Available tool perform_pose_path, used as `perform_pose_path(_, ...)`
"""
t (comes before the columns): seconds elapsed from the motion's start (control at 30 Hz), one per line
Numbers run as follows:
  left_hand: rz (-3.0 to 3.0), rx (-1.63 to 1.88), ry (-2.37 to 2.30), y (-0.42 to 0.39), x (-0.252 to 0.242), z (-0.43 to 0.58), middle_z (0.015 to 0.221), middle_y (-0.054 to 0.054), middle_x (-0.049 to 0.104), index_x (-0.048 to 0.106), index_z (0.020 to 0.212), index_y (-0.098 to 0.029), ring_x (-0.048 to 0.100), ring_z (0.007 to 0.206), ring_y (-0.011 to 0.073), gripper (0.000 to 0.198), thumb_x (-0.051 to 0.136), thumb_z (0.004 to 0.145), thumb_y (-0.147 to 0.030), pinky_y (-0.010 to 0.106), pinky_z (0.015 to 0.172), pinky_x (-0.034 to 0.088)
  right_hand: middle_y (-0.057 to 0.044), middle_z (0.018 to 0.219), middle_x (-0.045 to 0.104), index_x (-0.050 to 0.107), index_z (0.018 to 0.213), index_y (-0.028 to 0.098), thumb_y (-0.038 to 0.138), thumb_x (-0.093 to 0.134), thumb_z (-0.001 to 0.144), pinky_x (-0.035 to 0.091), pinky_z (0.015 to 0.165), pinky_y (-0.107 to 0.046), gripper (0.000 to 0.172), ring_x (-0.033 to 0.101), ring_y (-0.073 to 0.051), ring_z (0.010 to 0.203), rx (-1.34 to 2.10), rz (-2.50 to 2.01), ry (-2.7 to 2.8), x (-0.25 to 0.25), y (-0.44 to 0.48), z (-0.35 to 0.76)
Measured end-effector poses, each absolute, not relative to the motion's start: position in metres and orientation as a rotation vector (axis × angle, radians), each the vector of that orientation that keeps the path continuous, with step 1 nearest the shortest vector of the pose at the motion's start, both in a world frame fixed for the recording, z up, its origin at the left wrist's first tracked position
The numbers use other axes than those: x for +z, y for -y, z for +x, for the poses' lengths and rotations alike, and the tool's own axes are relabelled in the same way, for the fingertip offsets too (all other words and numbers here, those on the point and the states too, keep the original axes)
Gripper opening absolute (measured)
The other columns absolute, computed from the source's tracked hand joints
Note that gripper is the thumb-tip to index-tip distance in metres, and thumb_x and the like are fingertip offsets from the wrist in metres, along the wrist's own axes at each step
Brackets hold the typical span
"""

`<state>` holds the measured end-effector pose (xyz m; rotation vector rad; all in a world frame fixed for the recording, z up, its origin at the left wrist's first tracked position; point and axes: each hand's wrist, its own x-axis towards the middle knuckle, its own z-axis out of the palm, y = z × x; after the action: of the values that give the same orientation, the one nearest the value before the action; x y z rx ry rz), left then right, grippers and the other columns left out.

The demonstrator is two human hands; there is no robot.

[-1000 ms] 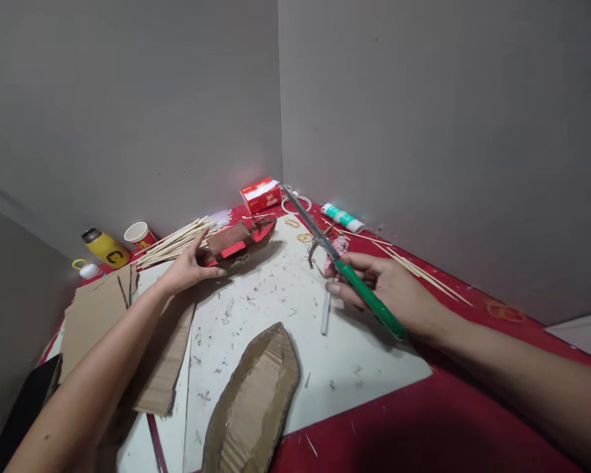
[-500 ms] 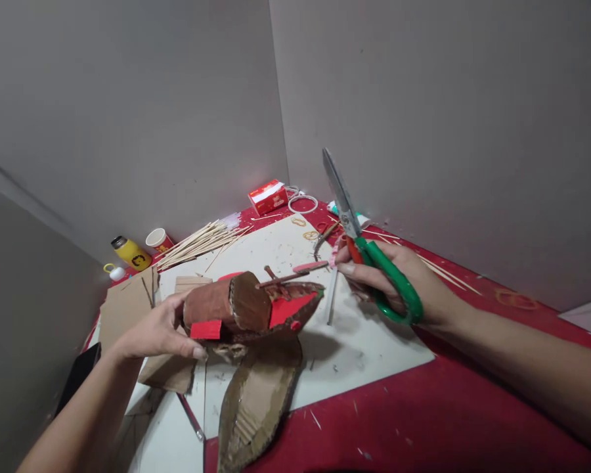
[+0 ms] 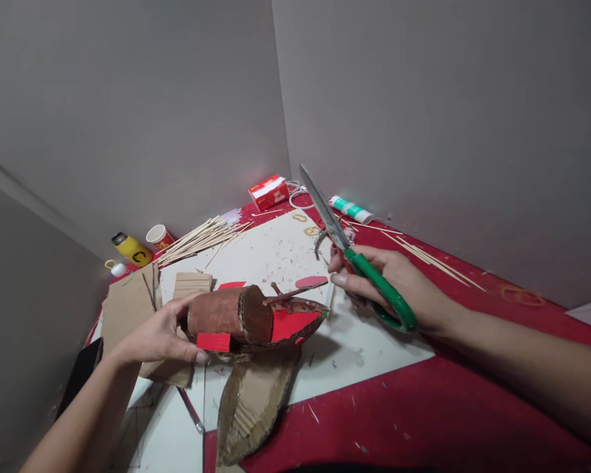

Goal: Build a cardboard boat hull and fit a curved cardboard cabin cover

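My left hand (image 3: 170, 335) grips the rear of a model boat (image 3: 217, 314) made of brown-painted cardboard, fingers behind it and thumb low on the near side. Red card lines the boat's pointed front, and a thin brown stick lies across its top. Scissors (image 3: 332, 213) with green handles are in my right hand (image 3: 391, 282), blades closed and pointing up and left. The right fingertips are close to the boat's tip but apart from it. Below the boat rests a leaf-shaped cardboard piece (image 3: 256, 407) with a brown edge.
Behind lie a bundle of wooden sticks (image 3: 201, 240), a paper cup (image 3: 158, 236), a yellow bottle (image 3: 131, 248), a red box (image 3: 269, 192) and a green-white tube (image 3: 352, 209). Cardboard sheets (image 3: 128, 315) are at left, with a pencil (image 3: 191, 410) nearer. White board (image 3: 374, 368) covers part of the red table.
The boat has moved slightly right and down in view. The scissors have tilted further left, their tip lower. The pale strip under my right hand no longer shows clearly.
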<state>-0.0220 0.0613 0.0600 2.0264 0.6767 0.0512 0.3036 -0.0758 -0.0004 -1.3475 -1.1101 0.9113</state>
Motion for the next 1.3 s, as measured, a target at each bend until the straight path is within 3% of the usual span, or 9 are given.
perform_pose_path(0.17,2.087,0.081,-0.699,-0.06,0.062,-0.02,0.141,0.012,0.051,0.049,0.136,-0.019,0.044,0.132,0.0328,0.086,0.086,0.059,-0.03,0.045,0.11,0.035,0.007,0.056,0.048,0.057,0.08,0.019,0.042,0.074,0.068,0.035,0.044,-0.023,0.031,0.043,-0.008,0.046,0.911,-1.338,1.128,0.0,0.076,0.303)
perform_pose_path(0.6,2.109,0.075,-0.728,-0.055,0.065,-0.019,0.137,0.012,0.055,0.048,0.136,-0.019,0.051,0.125,0.0322,0.084,0.083,0.061,-0.036,0.046,0.106,0.039,0.005,0.055,0.049,0.058,0.078,0.021,0.045,0.075,0.066,0.035,0.044,-0.024,0.032,0.043,-0.01,0.046,0.88,-1.387,1.154,-0.003,0.075,0.303)
perform_pose_path(0.87,2.169,0.095,-0.742,-0.051,0.068,-0.017,0.138,0.01,0.054,0.047,0.137,-0.02,0.049,0.127,0.0324,0.085,0.083,0.063,-0.036,0.042,0.105,0.04,0.003,0.062,0.056,0.06,0.081,0.02,0.052,0.077,0.065,0.041,0.047,-0.025,0.04,0.049,-0.011,0.051,0.824,-1.423,1.123,-0.002,0.076,0.302)
perform_pose_path(1.1,2.209,0.127,-0.756,-0.048,0.068,-0.016,0.138,0.011,0.054,0.046,0.137,-0.019,0.048,0.127,0.0314,0.081,0.08,0.066,-0.037,0.04,0.105,0.04,-0.004,0.091,0.067,0.062,0.086,0.023,0.049,0.081,0.058,0.054,0.069,-0.035,0.042,0.062,-0.02,0.077,0.739,-1.394,0.997,-0.004,0.071,0.3)
perform_pose_path(1.3,2.204,0.146,-0.754,-0.046,0.068,-0.013,0.137,0.011,0.054,0.048,0.135,-0.019,0.051,0.123,0.0306,0.078,0.08,0.066,-0.038,0.042,0.103,0.041,-0.002,0.084,0.065,0.06,0.089,0.024,0.043,0.077,0.063,0.054,0.068,-0.034,0.036,0.062,-0.018,0.071,0.711,-1.436,1.06,-0.006,0.07,0.302)
